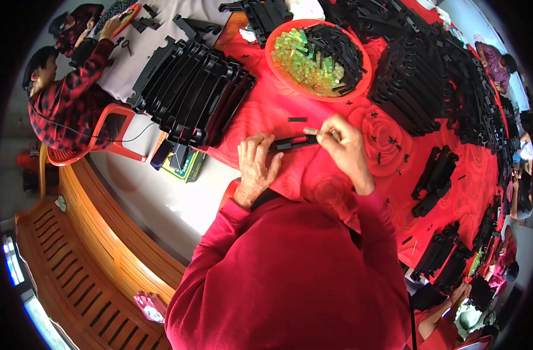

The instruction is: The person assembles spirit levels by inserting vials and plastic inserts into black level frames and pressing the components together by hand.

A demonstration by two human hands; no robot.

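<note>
A long black plastic bar [294, 143] with an open slot along it lies on the red tablecloth in front of me. My left hand [256, 164] steadies its left end, between fingers and thumb. Over the bar's right end, my right hand [343, 147] is closed, with a small pale translucent block [311, 132] sticking out from its fingertips. Just beyond the bar lies a short black strip [297, 119]. A red-rimmed round tray [271, 58] farther off holds many yellow-green translucent blocks [301, 61] and black strips [336, 52].
Stacked black plastic frames [190, 87] stand at left, with more black frames [409, 87] at right. Small black bits [393, 140] and a pair of black parts [434, 181] lie on the red cloth [330, 186]. A person in a checked shirt [68, 108] sits at far left, near a wooden bench [103, 204].
</note>
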